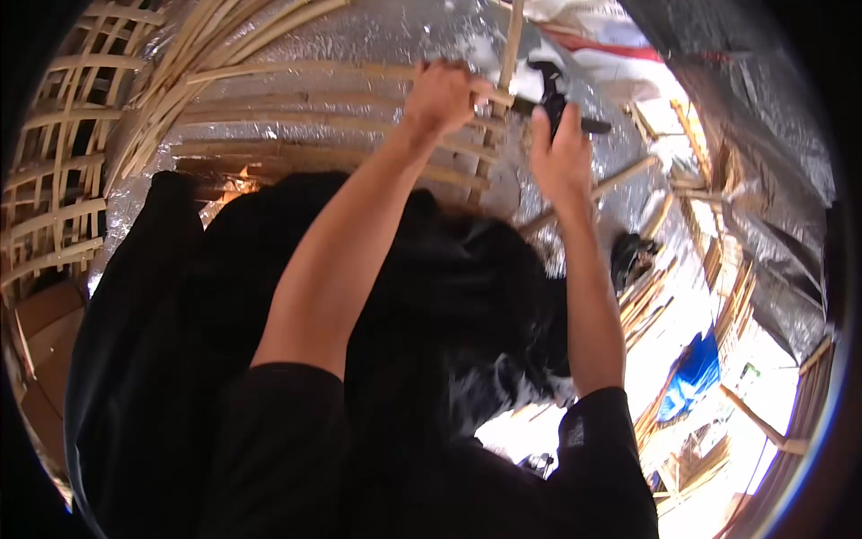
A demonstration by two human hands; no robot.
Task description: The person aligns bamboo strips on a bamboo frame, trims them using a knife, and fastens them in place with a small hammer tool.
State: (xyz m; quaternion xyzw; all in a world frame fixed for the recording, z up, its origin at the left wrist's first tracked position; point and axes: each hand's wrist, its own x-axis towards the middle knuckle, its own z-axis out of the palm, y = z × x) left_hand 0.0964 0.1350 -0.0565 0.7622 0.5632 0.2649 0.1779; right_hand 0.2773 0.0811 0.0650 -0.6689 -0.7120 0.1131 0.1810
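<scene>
Gripping a bamboo strip (pixel 382 70) left-handed, a black tool (pixel 554 101) right-handed.

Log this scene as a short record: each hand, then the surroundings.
left hand: closed on a bamboo strip
right hand: holding a black tool, exact type unclear
spacing: hands apart, right hand beyond the strip's near end
far left: bamboo lattice
behind the strips: silver sheeting
lower right: crumpled blue sheet
</scene>
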